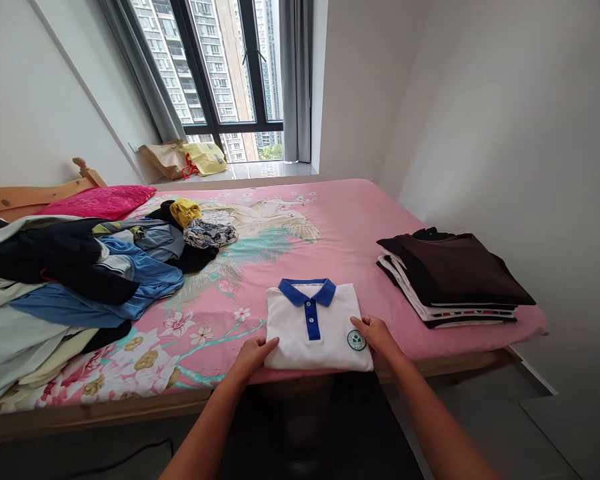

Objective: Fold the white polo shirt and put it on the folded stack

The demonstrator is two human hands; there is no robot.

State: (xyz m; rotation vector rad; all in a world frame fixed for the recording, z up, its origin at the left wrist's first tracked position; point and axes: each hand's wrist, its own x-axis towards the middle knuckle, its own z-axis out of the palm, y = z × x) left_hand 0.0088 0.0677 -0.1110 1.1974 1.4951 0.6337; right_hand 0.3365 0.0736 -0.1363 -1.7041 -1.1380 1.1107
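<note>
A folded white polo shirt (316, 330) with a blue collar, blue placket and a green round badge lies near the front edge of the pink flowered bed sheet (330, 227). My left hand (253, 353) rests at the shirt's left edge, fingers curled against or under it. My right hand (377, 335) presses on the shirt's right edge beside the badge, fingers together. Both forearms reach in from below.
A stack of folded dark and white garments (453, 277) sits at the right of the bed. A loose heap of unfolded clothes (80, 273) covers the left side, behind it a pink pillow (100, 200). Bags (185, 159) lie on the window sill.
</note>
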